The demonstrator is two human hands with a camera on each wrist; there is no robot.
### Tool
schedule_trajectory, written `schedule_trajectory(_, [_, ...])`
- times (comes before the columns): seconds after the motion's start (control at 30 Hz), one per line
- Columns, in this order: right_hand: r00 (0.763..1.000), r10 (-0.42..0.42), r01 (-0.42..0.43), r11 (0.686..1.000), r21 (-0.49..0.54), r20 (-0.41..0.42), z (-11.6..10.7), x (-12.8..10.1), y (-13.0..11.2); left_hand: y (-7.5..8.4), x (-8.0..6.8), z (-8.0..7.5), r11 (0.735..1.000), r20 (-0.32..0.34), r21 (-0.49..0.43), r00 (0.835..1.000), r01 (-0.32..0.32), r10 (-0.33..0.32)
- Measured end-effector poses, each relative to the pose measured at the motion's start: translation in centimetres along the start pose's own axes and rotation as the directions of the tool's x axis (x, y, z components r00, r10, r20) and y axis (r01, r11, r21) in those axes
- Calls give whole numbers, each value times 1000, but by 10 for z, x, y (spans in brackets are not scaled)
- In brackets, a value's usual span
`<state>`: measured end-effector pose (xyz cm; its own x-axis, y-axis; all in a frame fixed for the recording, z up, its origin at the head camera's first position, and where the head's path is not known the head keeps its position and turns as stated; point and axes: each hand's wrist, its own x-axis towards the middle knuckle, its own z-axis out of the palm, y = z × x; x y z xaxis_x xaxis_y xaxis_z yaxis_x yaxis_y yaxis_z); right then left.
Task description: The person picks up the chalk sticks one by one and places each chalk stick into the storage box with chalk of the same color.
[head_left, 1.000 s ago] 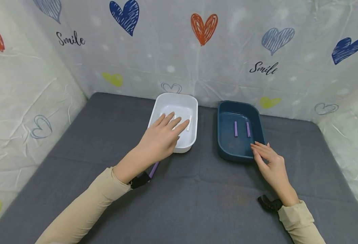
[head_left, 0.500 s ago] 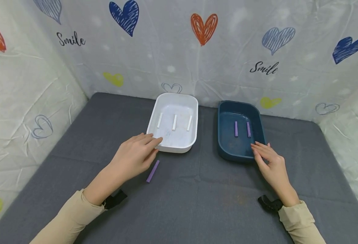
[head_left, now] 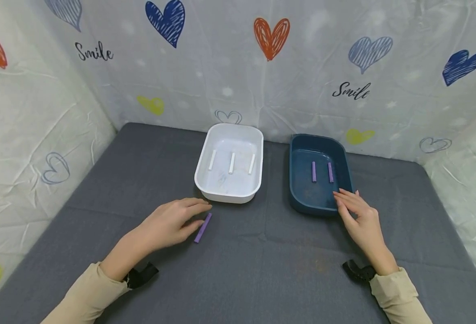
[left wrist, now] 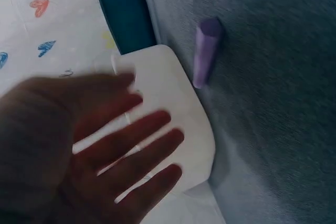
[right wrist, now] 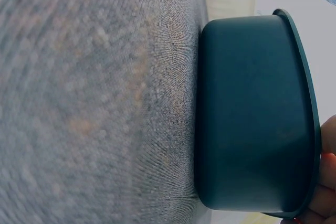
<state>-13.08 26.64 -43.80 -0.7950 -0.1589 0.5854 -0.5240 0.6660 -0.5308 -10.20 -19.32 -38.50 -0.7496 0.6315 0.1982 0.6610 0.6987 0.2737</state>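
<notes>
My left hand hovers over the cloth with fingers apart, its fingertips right beside a purple chalk stick. In the left wrist view the purple chalk lies beyond the spread fingers, and the palm holds nothing. Just behind stands a white plastic tray with three white chalk sticks in a row. To the right, a dark blue tray contains two purple chalk sticks. My right hand grips that tray's near right corner; the right wrist view shows curled fingers at its rim.
A grey cloth covers the table. Behind the trays hangs a white curtain printed with hearts and "Smile", and it continues along both sides. A black strap circles the left wrist, another black strap the right.
My left hand has drawn back from over the white tray toward the near left, beside the loose purple chalk, uncovering the three white sticks. The right hand keeps its place at the blue tray.
</notes>
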Motion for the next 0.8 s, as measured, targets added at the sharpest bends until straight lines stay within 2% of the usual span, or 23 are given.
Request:
schedule_trajectory(0.07, [1000,1,-1,1000,1,1,0,0,0,-3,-2,1,998,97,-56,995,-4,9])
schedule_trajectory(0.17, [1000,3,-3,1000,2,0,0,0,0,-6,-4,3,992,218,-123,976,5,23])
schedule_trajectory(0.3, [1000,5,-5,1000,3,0,0,-1,1,-8,-4,6,985,299,-171,953,9,43])
schedule_trajectory(0.47, [1000,4,-4,1000,4,3,0,-1,2,-11,-4,9,984,324,-180,945,7,53])
schedule_trajectory(0.8, [1000,13,-13,1000,1,5,0,0,1,-14,-2,11,987,278,-156,960,28,17])
